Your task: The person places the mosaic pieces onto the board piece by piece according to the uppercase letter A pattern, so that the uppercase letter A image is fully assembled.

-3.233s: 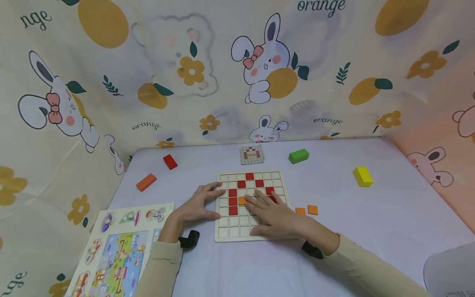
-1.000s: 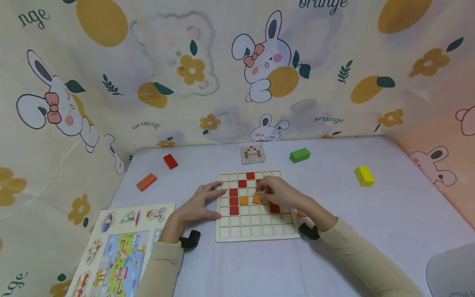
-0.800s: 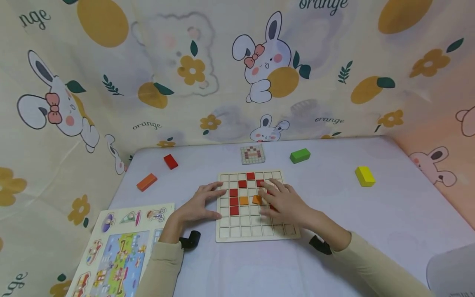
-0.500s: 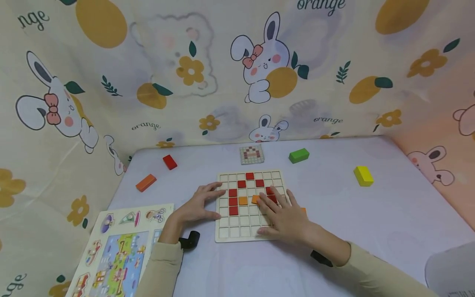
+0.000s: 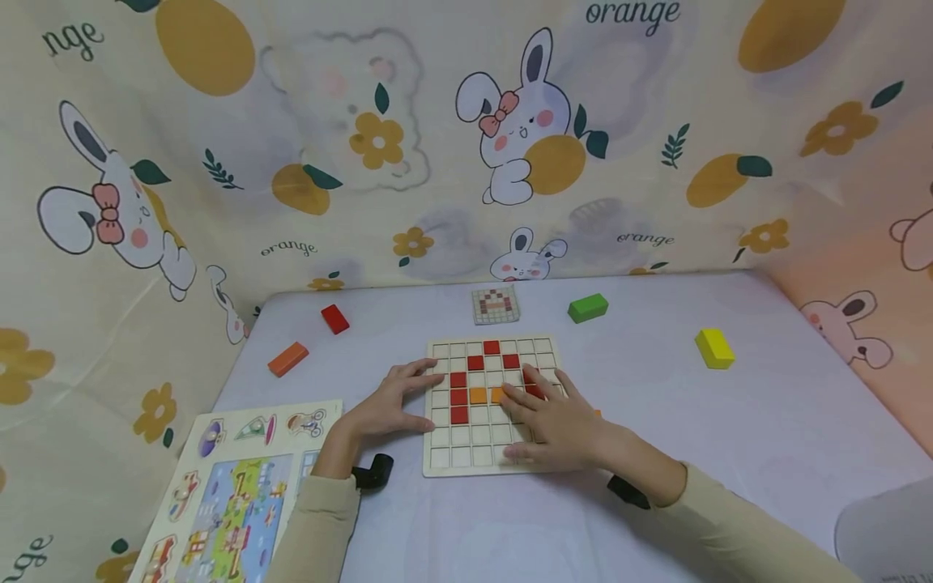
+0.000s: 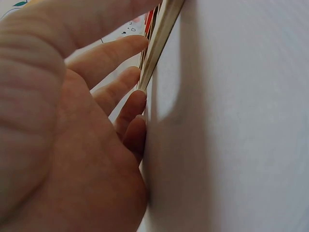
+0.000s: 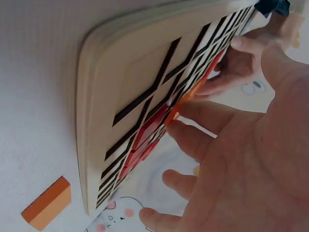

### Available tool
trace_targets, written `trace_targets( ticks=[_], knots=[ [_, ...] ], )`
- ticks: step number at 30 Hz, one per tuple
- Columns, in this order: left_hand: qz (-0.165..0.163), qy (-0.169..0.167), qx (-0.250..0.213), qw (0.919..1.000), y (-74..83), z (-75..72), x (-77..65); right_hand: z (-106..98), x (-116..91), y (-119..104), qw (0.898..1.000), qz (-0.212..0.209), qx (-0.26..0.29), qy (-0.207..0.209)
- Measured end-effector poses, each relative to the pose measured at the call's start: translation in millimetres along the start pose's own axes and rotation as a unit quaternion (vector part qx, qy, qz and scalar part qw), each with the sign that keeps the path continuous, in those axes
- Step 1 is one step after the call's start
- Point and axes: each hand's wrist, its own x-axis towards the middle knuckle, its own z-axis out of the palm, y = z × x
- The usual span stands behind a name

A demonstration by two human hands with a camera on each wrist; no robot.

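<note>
A cream grid board (image 5: 452, 457) lies on the table with several red tiles (image 5: 458, 397) in its squares. Side by side in one row sit an orange tile (image 5: 477, 395) and a second orange tile (image 5: 497, 395), the latter partly covered by my right hand (image 5: 557, 425). That hand is spread over the board's right half, and in the right wrist view its fingertips touch the orange tile (image 7: 171, 115). Against the board's left edge rests my left hand (image 5: 386, 405), fingers extended and thumb apart; the left wrist view shows fingertips (image 6: 140, 43) at the board's side.
Behind the board lies a small pattern card (image 5: 496, 305). Around it are a green block (image 5: 587, 308), yellow block (image 5: 714, 348), red block (image 5: 334, 318) and orange block (image 5: 288, 359). A picture puzzle board (image 5: 211, 413) lies at left. Another orange tile (image 7: 47, 203) is right of the grid.
My right hand pinched an orange tile over the board, let go and spread its fingers. The tile, tilted before, has shifted left beside the first orange one. My left hand stayed put.
</note>
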Motion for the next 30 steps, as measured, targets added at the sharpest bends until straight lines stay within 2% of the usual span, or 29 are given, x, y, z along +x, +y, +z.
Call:
trace_targets(
  ticks=[7,12,17,21,25,30],
  knots=[
    [0.000,0.003,-0.003,1.0000,0.0,-0.7,-1.0,-4,8,6,1.000,-0.018,0.019,-0.012],
    [0.001,0.000,-0.003,1.0000,-1.0,-0.3,-0.6,-1,4,22,0.995,-0.024,0.097,0.000],
    [0.005,0.001,0.000,1.0000,-2.3,0.9,0.4,0,-14,54,0.982,0.012,0.186,0.035],
    [0.002,0.001,-0.001,1.0000,-0.6,0.6,0.2,1,-31,76,0.973,0.037,0.223,0.047],
    [0.003,0.000,-0.001,1.0000,-0.9,1.0,0.4,3,-43,87,0.965,0.044,0.254,0.048],
    [0.006,0.003,0.000,1.0000,-2.4,1.2,0.1,5,-48,93,0.954,0.031,0.295,0.052]
  ],
)
